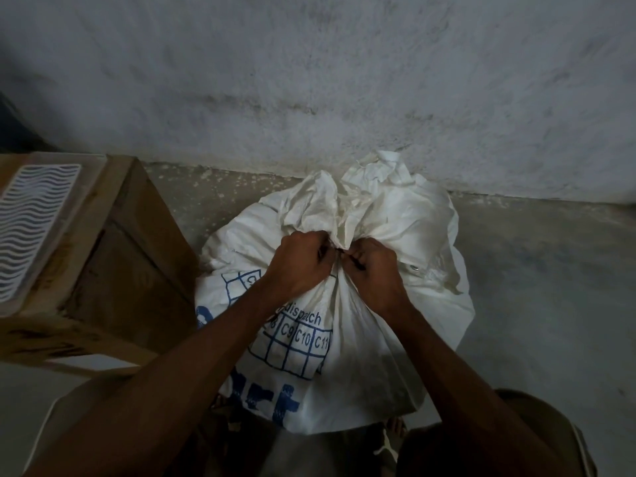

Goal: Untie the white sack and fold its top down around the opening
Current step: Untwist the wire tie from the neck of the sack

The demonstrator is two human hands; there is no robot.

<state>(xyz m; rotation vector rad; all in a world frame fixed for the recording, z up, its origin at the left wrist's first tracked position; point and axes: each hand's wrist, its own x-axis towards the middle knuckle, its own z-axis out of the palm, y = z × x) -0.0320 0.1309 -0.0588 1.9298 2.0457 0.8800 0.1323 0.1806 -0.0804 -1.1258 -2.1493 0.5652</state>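
Note:
A full white sack (361,339) with blue print and a grid of codes stands on the floor against the wall. Its top is gathered into a tight neck, and the loose crumpled fabric (371,191) flares out above the tie. My left hand (299,263) and my right hand (373,270) meet at that neck, both with fingers pinched on a thin dark tie (344,258) wound around it. Most of the tie is hidden under my fingers.
A brown cardboard box (120,270) stands close on the left, with a clear lid bearing a white wavy pattern (31,228) on top. A rough grey wall (344,80) rises right behind the sack. Bare concrete floor (550,287) lies to the right.

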